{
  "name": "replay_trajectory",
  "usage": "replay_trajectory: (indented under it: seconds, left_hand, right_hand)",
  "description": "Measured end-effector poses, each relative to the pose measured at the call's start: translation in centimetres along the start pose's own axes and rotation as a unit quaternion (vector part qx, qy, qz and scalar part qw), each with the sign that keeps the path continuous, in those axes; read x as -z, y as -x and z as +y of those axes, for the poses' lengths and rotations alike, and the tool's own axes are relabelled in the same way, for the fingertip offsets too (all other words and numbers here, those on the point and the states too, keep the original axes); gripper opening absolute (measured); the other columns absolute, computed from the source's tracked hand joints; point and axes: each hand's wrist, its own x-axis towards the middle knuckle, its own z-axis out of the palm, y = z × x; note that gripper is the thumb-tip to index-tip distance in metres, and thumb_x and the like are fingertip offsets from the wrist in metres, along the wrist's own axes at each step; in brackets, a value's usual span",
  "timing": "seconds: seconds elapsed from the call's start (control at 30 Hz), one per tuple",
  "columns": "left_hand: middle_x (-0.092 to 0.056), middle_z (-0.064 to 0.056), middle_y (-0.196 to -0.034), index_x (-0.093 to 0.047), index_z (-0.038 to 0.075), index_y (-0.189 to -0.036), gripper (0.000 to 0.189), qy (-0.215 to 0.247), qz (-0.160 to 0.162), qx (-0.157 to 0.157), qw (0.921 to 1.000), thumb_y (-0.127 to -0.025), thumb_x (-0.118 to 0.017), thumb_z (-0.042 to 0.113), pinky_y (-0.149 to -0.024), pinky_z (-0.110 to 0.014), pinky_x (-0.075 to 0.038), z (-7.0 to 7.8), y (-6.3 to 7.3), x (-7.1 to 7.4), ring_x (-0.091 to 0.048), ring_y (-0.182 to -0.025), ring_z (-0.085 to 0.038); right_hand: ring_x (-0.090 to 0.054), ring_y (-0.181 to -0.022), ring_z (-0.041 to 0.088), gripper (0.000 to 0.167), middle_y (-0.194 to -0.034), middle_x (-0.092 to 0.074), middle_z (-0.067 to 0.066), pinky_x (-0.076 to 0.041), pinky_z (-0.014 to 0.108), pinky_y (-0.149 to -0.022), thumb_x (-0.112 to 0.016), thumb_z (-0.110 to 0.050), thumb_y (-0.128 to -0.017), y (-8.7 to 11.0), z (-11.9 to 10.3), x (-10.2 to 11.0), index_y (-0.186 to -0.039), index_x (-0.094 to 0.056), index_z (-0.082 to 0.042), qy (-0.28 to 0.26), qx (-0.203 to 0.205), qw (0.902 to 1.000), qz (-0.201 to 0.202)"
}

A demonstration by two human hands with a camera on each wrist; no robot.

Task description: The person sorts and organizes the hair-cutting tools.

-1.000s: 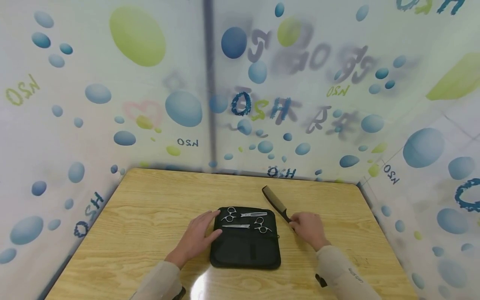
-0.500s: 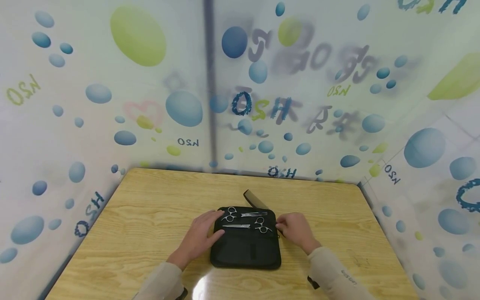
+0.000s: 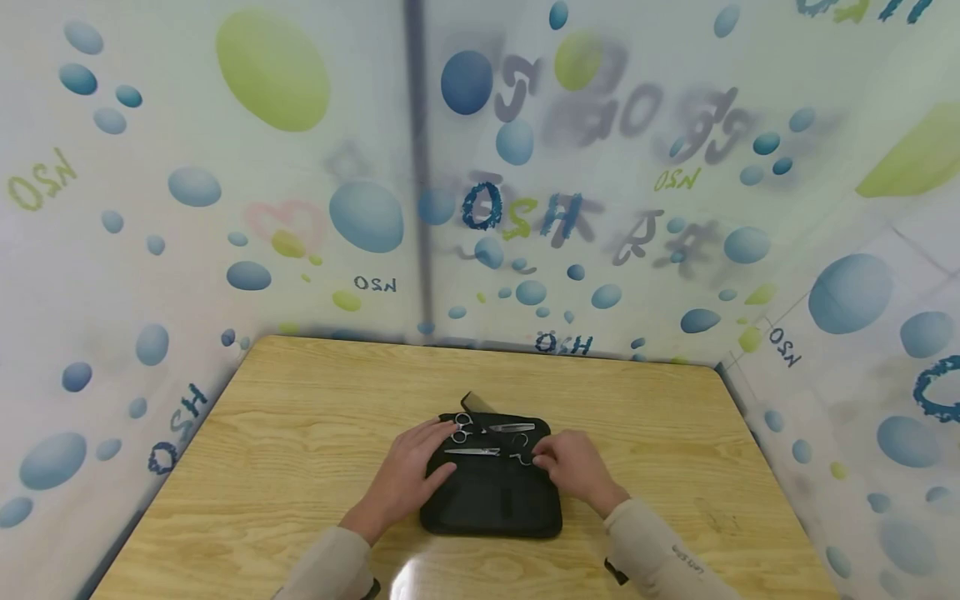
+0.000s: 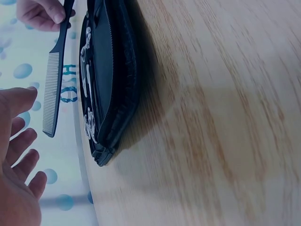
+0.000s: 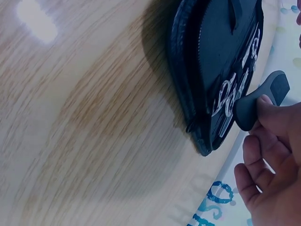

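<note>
A black comb [image 4: 52, 89] is pinched by its handle [image 5: 251, 106] between the thumb and fingers of my right hand [image 3: 576, 468]. It is held above the far part of a black zip case [image 3: 480, 508], partly covering the scissors there in the head view. The case lies unfolded on the table with two silver pairs of scissors inside. One pair [image 3: 513, 427] has its finger rings to the left; the other pair [image 3: 471, 452] points its blades left. My left hand [image 3: 405, 471] has its fingers relaxed, fingertips at the case's left edge, holding nothing.
The wooden table [image 3: 300, 417] reaches to a patterned backdrop [image 3: 367, 217] behind it and on both sides. A bright reflection shows on the tabletop near its front. A zipper [image 4: 113, 61] runs along the case's rim.
My right hand has carried the comb leftward, from right of the case to over its far part. My left hand has shifted slightly right along the case's edge.
</note>
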Motion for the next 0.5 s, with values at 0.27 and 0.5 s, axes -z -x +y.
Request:
replay_trajectory:
  seconds: [0.27, 0.5]
  left_hand:
    - [-0.060, -0.009, -0.135, -0.058, 0.014, -0.135, 0.055, -0.040, 0.011, -0.026, 0.9988, -0.083, -0.077, 0.022, -0.104, -0.054, -0.040, 0.1, -0.1, -0.3, -0.053, -0.129, -0.032]
    - [-0.060, -0.006, -0.136, -0.059, 0.013, -0.133, 0.058, -0.100, 0.037, -0.068, 0.9920, -0.079, -0.081, 0.019, -0.104, -0.050, -0.041, -0.1, -0.2, -0.7, -0.053, -0.128, -0.028]
  right_hand:
    - [-0.060, -0.070, 0.008, 0.006, -0.080, -0.073, -0.003, -0.050, 0.026, -0.065, -0.073, -0.014, -0.086, 0.1, -1.1, 0.1, -0.088, -0.078, -0.011, -0.016, 0.032, 0.9993, -0.015]
    - [-0.063, -0.072, 0.007, 0.008, -0.081, -0.074, -0.003, -0.051, 0.025, -0.066, -0.071, -0.014, -0.087, 0.0, -1.5, 0.1, -0.091, -0.078, -0.011, -0.036, 0.064, 0.9962, -0.047]
